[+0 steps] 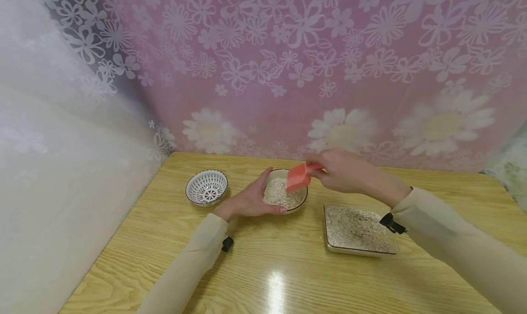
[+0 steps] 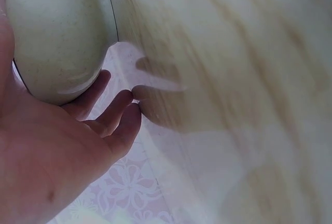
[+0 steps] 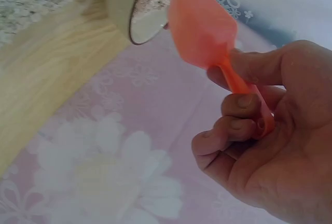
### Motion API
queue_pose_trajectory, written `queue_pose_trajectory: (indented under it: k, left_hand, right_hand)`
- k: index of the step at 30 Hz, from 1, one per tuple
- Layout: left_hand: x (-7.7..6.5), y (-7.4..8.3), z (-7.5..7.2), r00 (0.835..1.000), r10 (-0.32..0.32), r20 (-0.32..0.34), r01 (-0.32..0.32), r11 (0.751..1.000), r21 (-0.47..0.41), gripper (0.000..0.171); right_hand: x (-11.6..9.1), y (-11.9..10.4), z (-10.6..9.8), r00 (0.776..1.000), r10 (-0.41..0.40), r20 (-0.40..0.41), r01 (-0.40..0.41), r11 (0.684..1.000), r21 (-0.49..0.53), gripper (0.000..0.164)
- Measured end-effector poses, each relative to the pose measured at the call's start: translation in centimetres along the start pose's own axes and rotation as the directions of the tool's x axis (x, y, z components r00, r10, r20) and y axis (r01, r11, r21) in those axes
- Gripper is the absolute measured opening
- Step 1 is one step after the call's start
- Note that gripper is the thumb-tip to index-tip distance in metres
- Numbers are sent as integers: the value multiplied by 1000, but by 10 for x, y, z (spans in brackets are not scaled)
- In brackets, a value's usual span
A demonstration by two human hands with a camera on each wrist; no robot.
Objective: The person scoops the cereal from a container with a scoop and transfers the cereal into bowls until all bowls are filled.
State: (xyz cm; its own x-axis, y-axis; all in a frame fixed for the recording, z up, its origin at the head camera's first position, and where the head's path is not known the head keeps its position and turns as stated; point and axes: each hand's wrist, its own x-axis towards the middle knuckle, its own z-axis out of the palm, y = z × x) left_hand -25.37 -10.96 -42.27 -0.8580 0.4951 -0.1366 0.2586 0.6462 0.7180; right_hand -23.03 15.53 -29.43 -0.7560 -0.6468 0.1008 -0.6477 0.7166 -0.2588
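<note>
My right hand grips the handle of a coral-pink scoop, its blade tilted down over a cream bowl with a dark rim. Flakes that look like oats fill much of that bowl. Around the bowl's left side curves my left hand, thumb at the near rim and fingers at the far side. From the left wrist, the palm and fingers hold the bowl's outer wall. In the right wrist view the fingers wrap the scoop's handle, and its inside is hidden.
A clear rectangular container of similar flakes stands on the wooden table, below the right forearm. Left of the cream bowl sits a white bowl with a black pattern. A pink flowered curtain hangs behind the table's back edge.
</note>
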Motion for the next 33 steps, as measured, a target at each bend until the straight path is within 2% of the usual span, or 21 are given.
queue_pose_trajectory:
  k: [6,11,14,18,20,24,27,30,33]
  left_hand:
    - [-1,0,-1,1000,3,8,-4,1000,9,129]
    - [-5,3,-4,1000,3,3,-3,998,66,128]
    - [-9,6,-6,1000,12,-13,-10,990,143,127]
    - [-16,14,-6,995,81,-61,-64,969,239,124]
    - [-19,20,-5,988,116,-99,-87,963,255,124]
    - [-26,31,0,972,162,-170,-119,964,237,121]
    - [-30,40,5,960,202,-194,-164,967,198,116]
    - [-35,49,12,950,242,-197,-209,962,173,111]
    - [-40,59,21,948,266,-173,-241,958,154,108]
  right_hand:
    - [-12,10,13,998,5,-67,-5,1000,-2,26]
    - [-28,23,27,989,5,-145,10,995,102,16]
    - [-40,29,32,988,61,-144,-32,980,196,19]
    - [-57,36,38,978,161,-136,-116,951,287,24]
    - [-64,40,41,972,178,-156,-120,940,320,23]
    - [-82,48,46,961,173,-215,-85,927,366,19]
    - [-95,52,49,954,172,-247,-65,919,390,20]
    - [-109,56,52,946,195,-260,-78,913,401,23]
    - [-122,60,55,937,217,-275,-88,906,414,25]
